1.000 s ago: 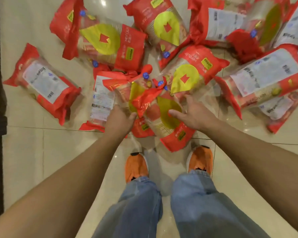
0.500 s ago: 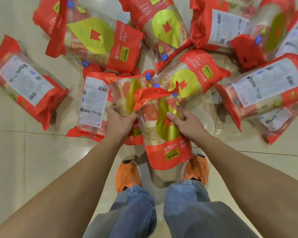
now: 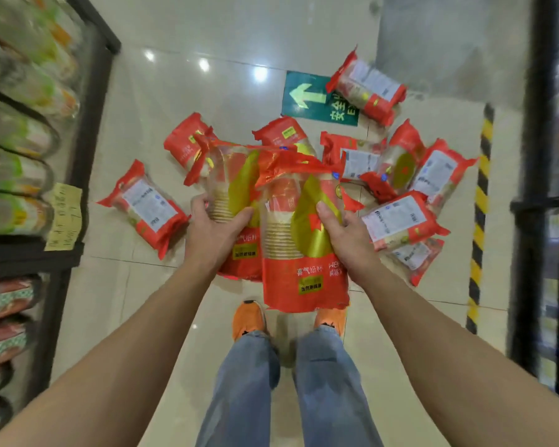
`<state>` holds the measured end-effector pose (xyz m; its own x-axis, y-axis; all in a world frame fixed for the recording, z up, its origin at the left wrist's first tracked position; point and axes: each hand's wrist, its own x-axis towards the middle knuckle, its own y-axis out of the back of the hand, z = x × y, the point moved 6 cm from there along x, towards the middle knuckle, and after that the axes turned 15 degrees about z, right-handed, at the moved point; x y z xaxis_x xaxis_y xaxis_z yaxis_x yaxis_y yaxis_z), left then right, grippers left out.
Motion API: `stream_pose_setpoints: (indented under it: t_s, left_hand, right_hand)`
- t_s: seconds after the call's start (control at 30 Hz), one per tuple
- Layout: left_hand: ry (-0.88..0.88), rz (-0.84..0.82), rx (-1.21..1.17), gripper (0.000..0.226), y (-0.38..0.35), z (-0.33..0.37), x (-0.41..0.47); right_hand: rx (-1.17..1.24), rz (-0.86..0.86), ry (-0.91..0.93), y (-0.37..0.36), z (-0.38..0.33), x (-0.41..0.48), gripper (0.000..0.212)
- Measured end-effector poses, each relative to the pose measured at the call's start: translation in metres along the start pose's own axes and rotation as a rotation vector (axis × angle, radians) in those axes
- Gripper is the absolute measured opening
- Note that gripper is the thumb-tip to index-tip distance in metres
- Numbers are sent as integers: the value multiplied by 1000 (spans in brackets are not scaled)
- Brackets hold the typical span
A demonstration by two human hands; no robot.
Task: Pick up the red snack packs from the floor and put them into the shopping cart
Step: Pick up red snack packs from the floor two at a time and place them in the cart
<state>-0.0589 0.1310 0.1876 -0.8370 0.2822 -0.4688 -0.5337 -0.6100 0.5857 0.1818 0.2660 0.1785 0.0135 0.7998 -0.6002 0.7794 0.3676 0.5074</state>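
Off floor now: two packs (image 3: 304, 240) (gripped).

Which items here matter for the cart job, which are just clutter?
Job:
left hand gripping a red pack
right hand gripping another red pack
red packs on the floor

Clutter:
shelf goods
green arrow sign
striped floor tape

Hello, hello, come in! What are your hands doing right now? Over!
Left hand gripping one red pack. Right hand gripping another pack. Both lifted; more packs on floor. Cart not in view.
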Motion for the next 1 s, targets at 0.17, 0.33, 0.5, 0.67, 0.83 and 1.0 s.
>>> stream_pose_setpoints:
  t_s: [0.17,0.33,0.5,0.67,0.83,1.0]
  left_hand:
    - [-83,55,-64,82,120,120,-73]
    - [-146,143,-166,68,231,210,-144]
    - [-185,293,-216,71,321,256,-201]
    - [-225,471,-307,66,401,284,-269]
    - [-165,627,-415,63,474,272,-330]
    - [-119,866,-570,47,553,224,-406]
  right_hand:
    - [57,58,93,85,-124,-89,105]
    - [148,20,270,148,-242,-195,70]
    - [181,-38,374,184,-327,-270,77]
    - [173,-260,594,208,-403,-341,68]
    - [153,-527,854,208,-446,-431,20]
    - [175,-702,955,167,-463,-526,21]
